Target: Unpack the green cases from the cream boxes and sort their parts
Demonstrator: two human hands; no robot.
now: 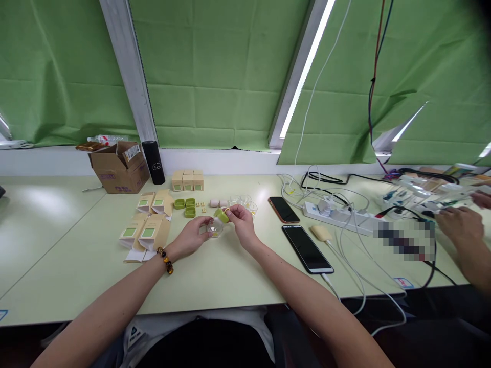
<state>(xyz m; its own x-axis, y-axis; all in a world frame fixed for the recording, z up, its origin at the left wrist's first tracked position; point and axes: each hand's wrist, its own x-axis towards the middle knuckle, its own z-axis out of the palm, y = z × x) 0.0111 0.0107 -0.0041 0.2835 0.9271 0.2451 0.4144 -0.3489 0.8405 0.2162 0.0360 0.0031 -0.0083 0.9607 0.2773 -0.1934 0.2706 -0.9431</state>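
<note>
Near the middle of the table, my left hand [192,237] grips a small clear plastic cup [215,230] with a yellowish bit at its bottom. Over the cup's rim, the fingers of my right hand [242,223] are closed on a small green cup-like piece [221,215]. Whether the two pieces touch, I cannot tell. Several green square tubs [190,211] stand just beyond my left hand, beside tiny yellow pieces [203,210]. Behind my right hand are pale pink cylinders [218,203] and several clear cups [247,203].
Opened small cartons [153,230] lie at left, closed ones [187,180] behind. A cardboard box [119,171] and black bottle [153,162] stand by the wall. Two phones [307,249], a power strip [337,217] and tangled cables occupy the right. Another person's hand [458,225] works far right.
</note>
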